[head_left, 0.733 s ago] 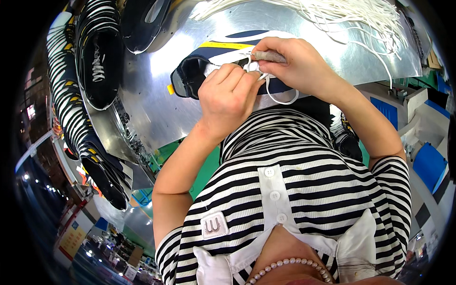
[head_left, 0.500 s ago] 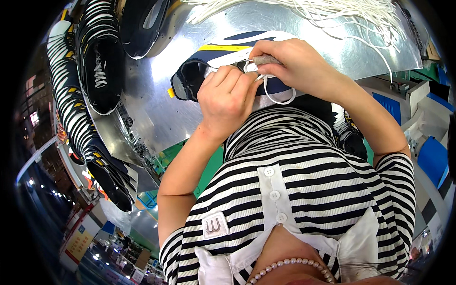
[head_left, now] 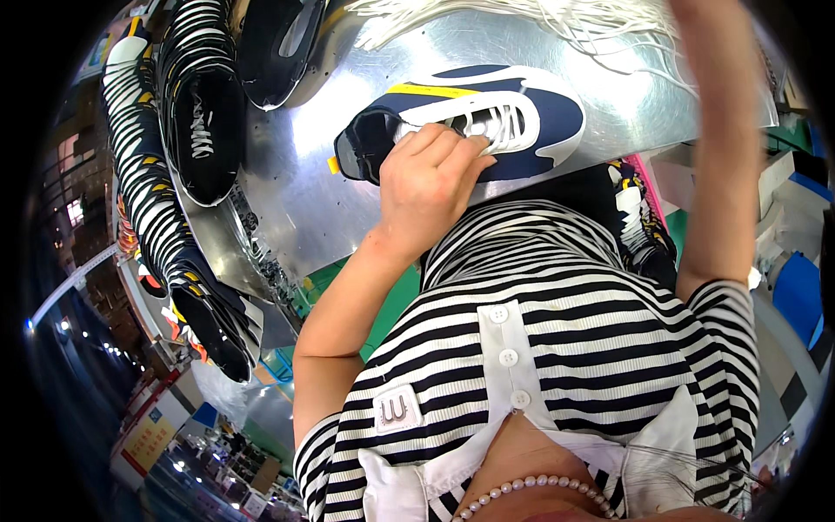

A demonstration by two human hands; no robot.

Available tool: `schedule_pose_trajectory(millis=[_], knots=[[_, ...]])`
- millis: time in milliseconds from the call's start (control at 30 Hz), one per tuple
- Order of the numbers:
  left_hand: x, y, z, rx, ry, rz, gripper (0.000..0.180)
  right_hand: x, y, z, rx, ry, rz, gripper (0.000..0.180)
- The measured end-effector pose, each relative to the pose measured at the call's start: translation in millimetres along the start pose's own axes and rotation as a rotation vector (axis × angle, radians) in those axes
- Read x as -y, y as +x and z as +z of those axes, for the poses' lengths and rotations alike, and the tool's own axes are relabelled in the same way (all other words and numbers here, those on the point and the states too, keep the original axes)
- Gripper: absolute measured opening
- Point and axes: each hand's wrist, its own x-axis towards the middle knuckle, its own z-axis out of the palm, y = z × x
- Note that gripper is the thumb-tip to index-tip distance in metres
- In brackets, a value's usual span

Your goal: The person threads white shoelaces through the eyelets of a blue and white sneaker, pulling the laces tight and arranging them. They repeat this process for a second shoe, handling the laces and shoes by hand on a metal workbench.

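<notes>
A navy and white sneaker (head_left: 557, 117) with a yellow stripe lies on its sole on the metal table, toe to the right. White lace (head_left: 503, 129) crosses its front eyelets. My left hand (head_left: 426, 187) is closed at the lacing opening, thumb and fingertips pinching the shoe's edge there; whether lace is also between them is hidden. At the upper right, my raised right hand (head_left: 709, 17) is smeared by motion and partly cut off by the picture's edge, so its fingers do not show. It is near the pile of white laces (head_left: 539, 19).
Dark shoes (head_left: 204, 130) stand at the table's left, beside a long stacked row of striped shoes (head_left: 148, 165). Another dark shoe piece (head_left: 277, 52) lies at the back left. The metal table (head_left: 296, 209) has its near edge against my body. More shoes (head_left: 639, 226) sit below at right.
My right hand, which held a grey-handled pointed tool at the lacing, has swung up and right, away from the sneaker. The loose lace loop is gone from view. My left hand stays at the opening.
</notes>
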Motion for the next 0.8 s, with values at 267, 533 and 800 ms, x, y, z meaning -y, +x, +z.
schedule_pose_trajectory(millis=[267,533,800], knots=[[9,7,-15,0.086,-0.343,-0.667,0.066,-83,-49,95,0.173,-0.169,0.219,0.020],[13,6,7,-0.135,-0.319,-0.712,0.046,-87,-53,101,0.177,-0.352,0.002,0.017],[17,1,17,-0.237,-0.285,-0.628,0.044,-71,-81,83,0.191,-0.470,0.101,0.017]])
